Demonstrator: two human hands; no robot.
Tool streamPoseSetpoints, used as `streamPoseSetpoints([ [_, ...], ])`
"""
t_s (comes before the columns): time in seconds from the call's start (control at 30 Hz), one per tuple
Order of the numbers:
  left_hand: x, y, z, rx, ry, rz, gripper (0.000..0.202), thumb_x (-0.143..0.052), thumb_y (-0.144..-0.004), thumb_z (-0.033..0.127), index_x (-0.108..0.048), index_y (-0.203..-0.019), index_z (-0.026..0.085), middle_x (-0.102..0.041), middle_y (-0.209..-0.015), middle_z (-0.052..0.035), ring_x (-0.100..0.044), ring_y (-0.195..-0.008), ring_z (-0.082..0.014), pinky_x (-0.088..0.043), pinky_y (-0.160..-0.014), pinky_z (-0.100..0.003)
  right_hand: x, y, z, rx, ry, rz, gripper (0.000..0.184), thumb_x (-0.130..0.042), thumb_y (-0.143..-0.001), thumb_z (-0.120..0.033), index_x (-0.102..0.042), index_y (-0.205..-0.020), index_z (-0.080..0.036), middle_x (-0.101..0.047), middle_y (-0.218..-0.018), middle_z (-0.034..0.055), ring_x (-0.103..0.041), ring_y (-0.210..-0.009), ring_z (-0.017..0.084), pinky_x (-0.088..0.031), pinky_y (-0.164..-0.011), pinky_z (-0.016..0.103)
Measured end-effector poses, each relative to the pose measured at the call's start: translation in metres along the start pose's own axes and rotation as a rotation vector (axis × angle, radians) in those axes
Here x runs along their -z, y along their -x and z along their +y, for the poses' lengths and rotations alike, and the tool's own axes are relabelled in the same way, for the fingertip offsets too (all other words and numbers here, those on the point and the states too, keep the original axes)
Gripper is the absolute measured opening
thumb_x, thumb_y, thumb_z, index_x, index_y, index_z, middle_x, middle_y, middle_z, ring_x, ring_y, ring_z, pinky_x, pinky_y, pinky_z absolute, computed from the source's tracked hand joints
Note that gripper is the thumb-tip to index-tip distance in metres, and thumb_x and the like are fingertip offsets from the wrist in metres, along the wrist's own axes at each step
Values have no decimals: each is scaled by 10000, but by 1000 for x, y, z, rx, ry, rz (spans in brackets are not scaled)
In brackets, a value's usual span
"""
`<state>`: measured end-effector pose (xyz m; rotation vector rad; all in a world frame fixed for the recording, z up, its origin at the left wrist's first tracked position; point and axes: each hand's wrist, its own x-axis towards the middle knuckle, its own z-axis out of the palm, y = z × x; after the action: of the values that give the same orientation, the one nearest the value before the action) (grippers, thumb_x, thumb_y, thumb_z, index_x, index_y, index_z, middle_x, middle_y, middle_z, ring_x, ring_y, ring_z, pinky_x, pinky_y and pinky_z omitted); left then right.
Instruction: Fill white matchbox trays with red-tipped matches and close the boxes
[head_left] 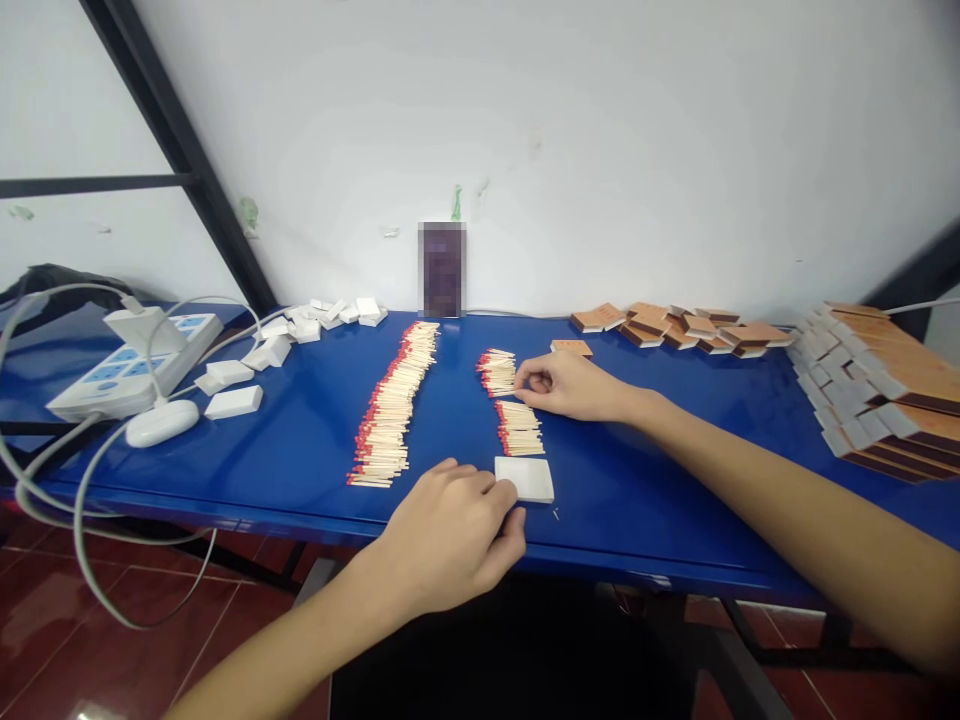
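Note:
My left hand [450,535] rests at the front edge of the blue table [660,500], fingers curled, its fingertips touching a white inner matchbox tray [526,478]. My right hand [570,387] lies further back, fingers pinched at the edge of a small bundle of red-tipped matches [498,372]. A second small bundle [519,430] lies just in front of it. A long row of matches [394,405] runs down the table to the left.
White trays [300,330] lie scattered at the back left near a power strip [135,365] with cables and a white adapter [161,423]. Orange matchbox sleeves [682,328] line the back right; stacked boxes [877,390] stand at the far right. A dark blurred object [442,268] leans on the wall.

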<state>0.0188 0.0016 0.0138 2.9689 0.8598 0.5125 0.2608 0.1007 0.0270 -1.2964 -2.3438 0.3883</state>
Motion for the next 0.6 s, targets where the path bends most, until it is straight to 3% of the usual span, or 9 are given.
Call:
streamPoseSetpoints([
  [0.6,1,-1,0,0,-15,-7,235,-462,-963,216,-491,-731,192,-565,-680,11,-539,-620,-192,-316,-638,-362,-4,0,0,11,-6,21,148,-562,-816,-278,-634,-750,-167,-507,-581,-31,-435,-538,106,-333,-563,255],
])
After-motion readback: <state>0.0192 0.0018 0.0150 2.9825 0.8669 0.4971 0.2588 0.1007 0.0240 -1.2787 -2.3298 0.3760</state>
